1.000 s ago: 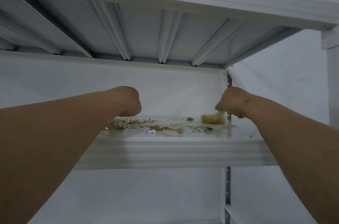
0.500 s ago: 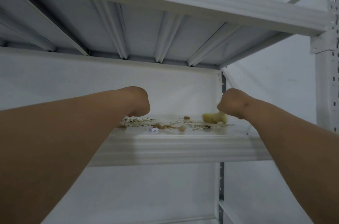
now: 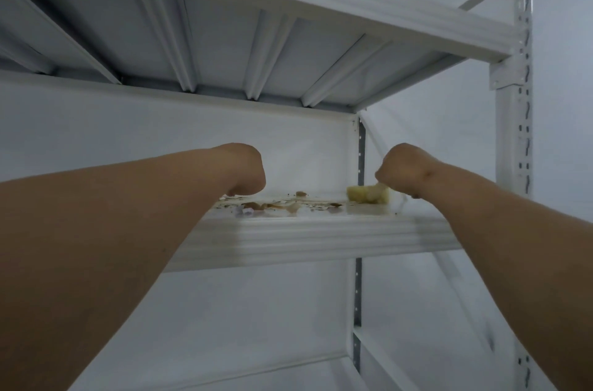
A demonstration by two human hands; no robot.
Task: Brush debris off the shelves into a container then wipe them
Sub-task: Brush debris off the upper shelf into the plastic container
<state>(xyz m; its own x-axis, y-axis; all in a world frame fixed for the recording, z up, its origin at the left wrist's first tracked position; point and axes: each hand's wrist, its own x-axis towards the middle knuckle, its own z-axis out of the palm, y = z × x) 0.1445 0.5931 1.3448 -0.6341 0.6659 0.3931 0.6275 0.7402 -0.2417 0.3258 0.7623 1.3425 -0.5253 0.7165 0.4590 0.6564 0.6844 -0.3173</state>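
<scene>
While grips stay hidden, debris [image 3: 282, 205] between both hands, left [image 3: 245, 172], right [image 3: 401, 171].

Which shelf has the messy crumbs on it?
The middle shelf, the one both hands reach over. Brown debris lies on it. Of the upper shelf only the underside shows.

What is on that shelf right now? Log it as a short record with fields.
shelf: white metal shelf, seen from below its level
debris: brown scraps scattered between the hands
brush: yellowish brush at the shelf's right end
right hand: right hand curled above the brush
left hand: left hand on the shelf, fingers hidden
container: not visible
</scene>
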